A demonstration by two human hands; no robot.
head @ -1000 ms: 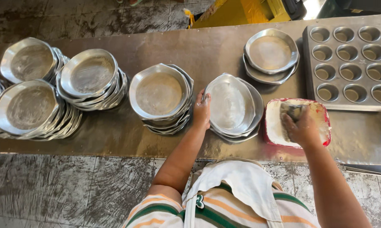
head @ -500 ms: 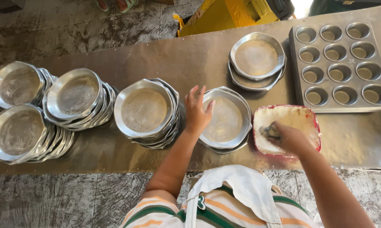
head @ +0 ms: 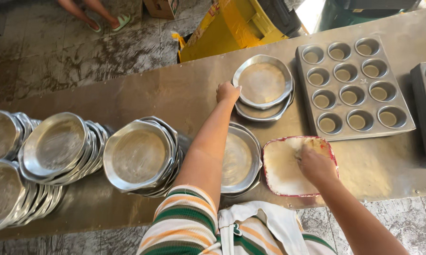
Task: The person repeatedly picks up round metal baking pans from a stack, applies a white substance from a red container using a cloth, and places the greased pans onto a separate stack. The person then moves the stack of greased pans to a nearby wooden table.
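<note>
The left hand [head: 227, 92] grips the rim of the top pan [head: 263, 81] while the right hand [head: 315, 165] presses, closed, into the greasy red tub [head: 275, 166], so greasing looks underway.

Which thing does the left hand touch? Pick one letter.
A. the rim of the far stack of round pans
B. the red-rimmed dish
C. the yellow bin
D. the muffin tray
A: the left hand rests on the left rim of the far stack of round pans, away from everything else.

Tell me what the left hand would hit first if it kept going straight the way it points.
The left hand already meets the rim of the top round metal pan in the far stack; going on, it would likely slide over that pan.
</note>
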